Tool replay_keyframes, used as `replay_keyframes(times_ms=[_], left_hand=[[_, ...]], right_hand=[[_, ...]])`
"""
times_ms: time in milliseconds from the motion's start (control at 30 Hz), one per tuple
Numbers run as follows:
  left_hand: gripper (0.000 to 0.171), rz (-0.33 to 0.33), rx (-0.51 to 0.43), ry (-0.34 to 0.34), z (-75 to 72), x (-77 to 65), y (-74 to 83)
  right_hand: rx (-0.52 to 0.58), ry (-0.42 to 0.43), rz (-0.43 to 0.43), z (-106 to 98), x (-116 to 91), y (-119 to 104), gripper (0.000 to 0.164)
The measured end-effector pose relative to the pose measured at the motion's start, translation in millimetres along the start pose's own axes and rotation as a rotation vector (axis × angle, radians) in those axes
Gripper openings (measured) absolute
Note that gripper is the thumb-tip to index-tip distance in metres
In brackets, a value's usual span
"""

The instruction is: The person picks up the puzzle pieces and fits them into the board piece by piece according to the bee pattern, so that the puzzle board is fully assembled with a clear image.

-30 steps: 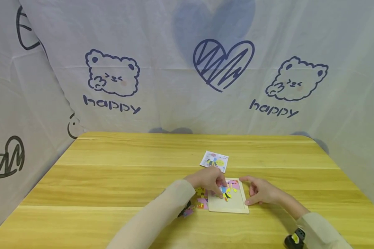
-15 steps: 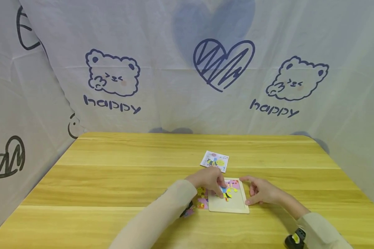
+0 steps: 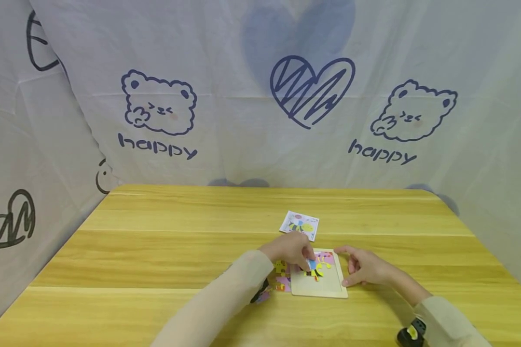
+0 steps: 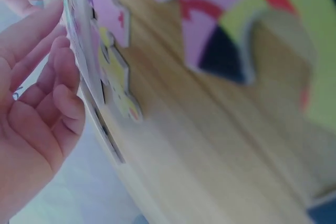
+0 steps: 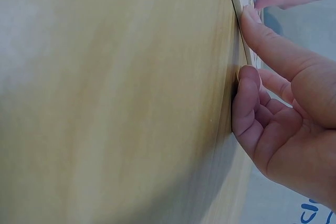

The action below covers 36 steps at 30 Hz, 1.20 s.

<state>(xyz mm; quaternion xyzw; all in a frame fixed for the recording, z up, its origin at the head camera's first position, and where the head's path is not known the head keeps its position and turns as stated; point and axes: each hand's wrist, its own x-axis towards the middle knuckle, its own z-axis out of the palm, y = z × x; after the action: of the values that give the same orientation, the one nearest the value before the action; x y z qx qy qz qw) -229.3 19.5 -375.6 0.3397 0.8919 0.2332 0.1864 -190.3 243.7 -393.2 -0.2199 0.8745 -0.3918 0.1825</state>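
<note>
A square wooden puzzle board (image 3: 317, 288) lies on the table, part filled along its upper side with pink, yellow and black bee pieces. My left hand (image 3: 288, 248) reaches over the board's left side; thumb and index finger pinch a puzzle piece (image 3: 311, 265) with blue on it, set among the others. Part of that piece is hidden by the fingers. At the board's right edge my right hand (image 3: 368, 268) holds the frame, index fingertip at the upper corner and thumb lower down. Its other fingers are curled, as the right wrist view shows.
Loose puzzle pieces (image 3: 281, 283) lie left of the board, partly under the left forearm; some appear large in the left wrist view. Behind the board lies a picture card (image 3: 299, 225) of a bee. A white printed cloth (image 3: 243, 144) hangs behind the wooden table (image 3: 156, 270).
The left thumb has shifted slightly up and away, so more of the yellow and black piece shows. My right hand and the board stay in place.
</note>
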Motion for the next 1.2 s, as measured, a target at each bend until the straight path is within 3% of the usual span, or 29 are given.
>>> replay_keyframes(times_ms=[233, 367, 567, 933, 1200], left_hand=[[0.01, 0.056, 0.056, 0.114, -5.1, -4.7, -8.3], [0.01, 0.041, 0.024, 0.152, -8.3, -10.2, -13.5], [0.009, 0.079, -0.004, 0.187, -13.2, -18.4, -25.1], [0.012, 0.081, -0.109, 0.146, -19.4, -34.9, -42.2], [0.018, 0.021, -0.147, 0.075, -19.9, -43.0, -50.4]], right_hand=[[0.003, -0.001, 0.007, 0.9, 0.2, -0.4, 0.076], [0.011, -0.001, 0.015, 1.3, 0.3, -0.1, 0.076], [0.003, 0.001, 0.019, 1.1, 0.7, 0.9, 0.076], [0.002, -0.015, 0.009, -1.1, 1.2, -1.0, 0.077], [0.0, -0.016, 0.012, -1.4, 1.3, -3.1, 0.076]])
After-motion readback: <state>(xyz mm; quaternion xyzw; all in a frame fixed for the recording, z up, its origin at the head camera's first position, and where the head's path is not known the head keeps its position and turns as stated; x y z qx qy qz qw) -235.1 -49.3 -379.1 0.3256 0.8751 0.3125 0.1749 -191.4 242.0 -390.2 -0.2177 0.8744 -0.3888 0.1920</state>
